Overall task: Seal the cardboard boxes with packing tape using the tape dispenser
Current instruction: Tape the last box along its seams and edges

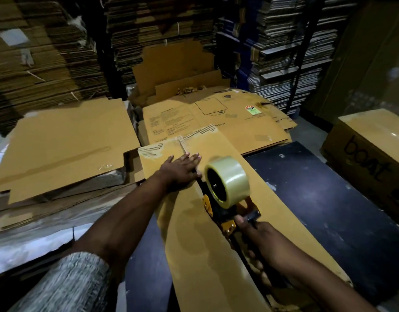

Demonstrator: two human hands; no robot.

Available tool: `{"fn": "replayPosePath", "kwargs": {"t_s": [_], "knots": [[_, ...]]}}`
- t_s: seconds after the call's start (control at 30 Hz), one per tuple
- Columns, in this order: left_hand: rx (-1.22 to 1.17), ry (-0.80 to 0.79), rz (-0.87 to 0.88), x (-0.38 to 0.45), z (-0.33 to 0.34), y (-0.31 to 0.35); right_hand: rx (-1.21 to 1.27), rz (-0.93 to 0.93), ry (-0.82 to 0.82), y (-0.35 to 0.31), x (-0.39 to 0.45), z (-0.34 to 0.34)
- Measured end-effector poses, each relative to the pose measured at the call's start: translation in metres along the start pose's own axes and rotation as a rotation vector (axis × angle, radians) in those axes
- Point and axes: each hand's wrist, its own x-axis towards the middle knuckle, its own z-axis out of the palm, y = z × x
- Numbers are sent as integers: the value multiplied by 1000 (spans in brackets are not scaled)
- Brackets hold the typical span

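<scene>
Dark table: left hand flat, right hand gripping dispenser.

Cardboard-box warehouse / packing area, dim light.
Tall stacks of flattened corrugated cartons fill the background, with more bundles on dark metal racking. Flat printed box blanks lie piled at working height; a taped carton marked "boat" stands at right.

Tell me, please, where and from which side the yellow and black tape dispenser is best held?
By its rear handle, from the near side: the yellow and black tape dispenser points away along the flat cardboard box, and the right hand already wraps it there.
</scene>
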Motion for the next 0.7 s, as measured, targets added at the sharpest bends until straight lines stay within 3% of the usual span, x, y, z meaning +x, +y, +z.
{"fn": "replayPosePath", "kwargs": {"t_s": [0.2, 0.3, 0.5, 0.6, 0.7], "knots": [[-56, 125, 21, -11, -12, 25, -3, -7, 47, 1, -13, 4], [-52, 54, 193, -27, -20, 57, -10, 9, 64, -6, -18, 4], [111, -78, 134, -34, -9, 67, -34, 20, 41, -5, -39, 6], [252, -13, 269, -29, 3, 59, -18, 88, 34, 11, -68, -1], [208, 41, 324, -29, 11, 56, -36, 125, 55, 23, -96, -4]]}}
